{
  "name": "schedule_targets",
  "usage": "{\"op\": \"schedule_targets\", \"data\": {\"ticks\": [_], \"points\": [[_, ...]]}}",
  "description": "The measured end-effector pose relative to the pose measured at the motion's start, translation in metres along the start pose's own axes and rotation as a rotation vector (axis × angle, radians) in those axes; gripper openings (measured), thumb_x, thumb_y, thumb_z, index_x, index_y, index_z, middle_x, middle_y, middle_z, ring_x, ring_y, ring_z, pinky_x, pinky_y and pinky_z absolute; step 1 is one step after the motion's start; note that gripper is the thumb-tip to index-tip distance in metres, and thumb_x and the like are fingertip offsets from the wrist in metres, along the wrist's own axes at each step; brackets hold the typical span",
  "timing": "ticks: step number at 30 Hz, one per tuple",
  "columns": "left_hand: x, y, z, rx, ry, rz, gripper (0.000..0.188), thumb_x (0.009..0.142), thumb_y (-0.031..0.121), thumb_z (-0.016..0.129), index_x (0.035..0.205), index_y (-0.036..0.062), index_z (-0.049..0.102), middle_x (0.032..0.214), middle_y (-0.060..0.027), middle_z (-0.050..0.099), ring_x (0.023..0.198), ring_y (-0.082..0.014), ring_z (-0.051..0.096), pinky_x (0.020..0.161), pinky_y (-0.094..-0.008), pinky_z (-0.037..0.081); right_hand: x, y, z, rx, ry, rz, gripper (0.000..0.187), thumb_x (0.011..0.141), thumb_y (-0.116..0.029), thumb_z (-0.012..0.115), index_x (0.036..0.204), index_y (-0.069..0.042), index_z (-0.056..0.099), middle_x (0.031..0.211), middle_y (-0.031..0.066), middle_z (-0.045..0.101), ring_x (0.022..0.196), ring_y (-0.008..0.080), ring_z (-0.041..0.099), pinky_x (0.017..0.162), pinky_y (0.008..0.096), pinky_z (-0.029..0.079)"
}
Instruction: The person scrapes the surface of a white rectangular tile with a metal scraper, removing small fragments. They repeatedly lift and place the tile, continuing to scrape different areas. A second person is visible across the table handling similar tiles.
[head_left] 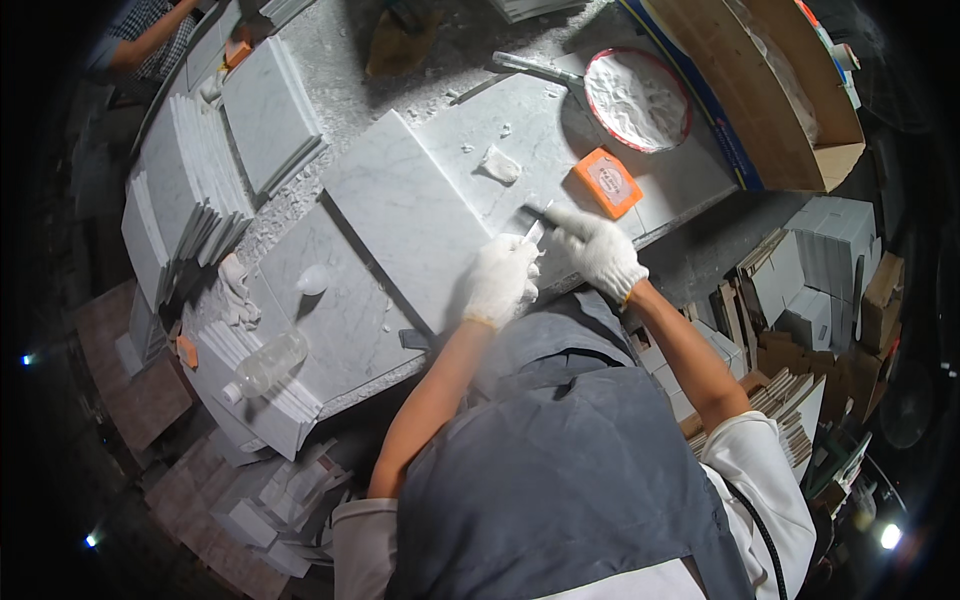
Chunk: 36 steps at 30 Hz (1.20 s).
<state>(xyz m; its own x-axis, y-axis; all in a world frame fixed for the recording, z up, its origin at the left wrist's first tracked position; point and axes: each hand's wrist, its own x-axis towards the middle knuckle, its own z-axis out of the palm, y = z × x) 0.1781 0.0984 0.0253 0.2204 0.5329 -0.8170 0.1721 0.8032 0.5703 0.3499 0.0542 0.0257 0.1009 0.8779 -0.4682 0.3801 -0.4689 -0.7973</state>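
Note:
Both my hands wear white knit gloves and meet at the near edge of the worktable. My left hand (500,282) is closed around a small pale flat piece (536,232) whose tip sticks up past the fingers. Just right of it, my right hand (596,250) is closed on a thin dark tool (533,211), its end lying against the pale piece; the exact kind of tool is too small to tell. A grey-white marble slab (405,215) lies to the left of the hands. Beyond them rest a crumpled white lump (500,165) and an orange block with a pale label (608,183).
A red-rimmed bowl of white paste (640,98) stands at the far right, near a cardboard box (765,80). Stacked slabs (190,190), a plastic bottle (266,366) and a pale translucent lump (312,279) are leftward. Another person's arm (150,45) shows far left.

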Motion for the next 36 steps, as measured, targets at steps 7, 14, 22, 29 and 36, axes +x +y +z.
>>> {"op": "schedule_targets", "data": {"ticks": [7, 14, 22, 29, 36], "points": [[-0.002, 0.005, -0.001, 0.026, 0.022, 0.009, 0.019, 0.094, 0.016, 0.064, 0.100, -0.0013, 0.067, 0.076, -0.0071, 0.063, 0.050, -0.0119, 0.056, 0.046, -0.0282, 0.046, -0.003, 0.013, 0.029, -0.144, 0.112, 0.043, 0.037, 0.097, -0.019, 0.065, 0.134, -0.018, 0.069, 0.115, 0.0173, 0.073, 0.104, 0.0299, 0.072, 0.088, 0.0358, 0.055], [-0.004, 0.006, -0.001, -0.057, 0.018, -0.031, 0.018, 0.095, 0.015, 0.065, 0.100, -0.0020, 0.067, 0.077, -0.0071, 0.063, 0.050, -0.0121, 0.056, 0.048, -0.0279, 0.047, -0.007, 0.009, 0.028, -0.108, 0.037, 0.040, 0.038, 0.098, -0.014, 0.063, 0.135, -0.015, 0.067, 0.116, 0.0158, 0.074, 0.108, 0.0302, 0.071, 0.093, 0.0352, 0.054], [-0.004, 0.008, 0.000, -0.019, 0.025, -0.002, 0.012, 0.096, 0.011, 0.061, 0.098, -0.0006, 0.064, 0.074, -0.0067, 0.061, 0.047, -0.0115, 0.052, 0.042, -0.0282, 0.042, -0.007, 0.014, 0.031, -0.090, 0.055, 0.027, 0.035, 0.098, -0.019, 0.064, 0.132, -0.013, 0.069, 0.117, 0.0177, 0.073, 0.109, 0.0306, 0.071, 0.092, 0.0338, 0.055], [-0.006, 0.004, 0.002, -0.051, 0.027, -0.006, 0.020, 0.096, 0.016, 0.065, 0.102, -0.0026, 0.066, 0.076, -0.0077, 0.062, 0.050, -0.0126, 0.056, 0.047, -0.0282, 0.046, 0.003, 0.008, 0.012, -0.353, -0.104, -0.023, 0.043, 0.095, -0.016, 0.062, 0.138, -0.020, 0.066, 0.101, 0.0177, 0.074, 0.092, 0.0310, 0.074, 0.082, 0.0381, 0.057], [-0.005, 0.002, 0.003, 0.005, 0.035, -0.004, 0.025, 0.097, 0.021, 0.067, 0.103, -0.0032, 0.067, 0.077, -0.0079, 0.063, 0.052, -0.0122, 0.057, 0.048, -0.0282, 0.046, 0.004, -0.018, -0.004, -0.474, -0.141, -0.135, 0.036, 0.097, -0.014, 0.059, 0.132, -0.015, 0.068, 0.103, 0.0180, 0.074, 0.092, 0.0341, 0.072, 0.079, 0.0407, 0.056]]}}
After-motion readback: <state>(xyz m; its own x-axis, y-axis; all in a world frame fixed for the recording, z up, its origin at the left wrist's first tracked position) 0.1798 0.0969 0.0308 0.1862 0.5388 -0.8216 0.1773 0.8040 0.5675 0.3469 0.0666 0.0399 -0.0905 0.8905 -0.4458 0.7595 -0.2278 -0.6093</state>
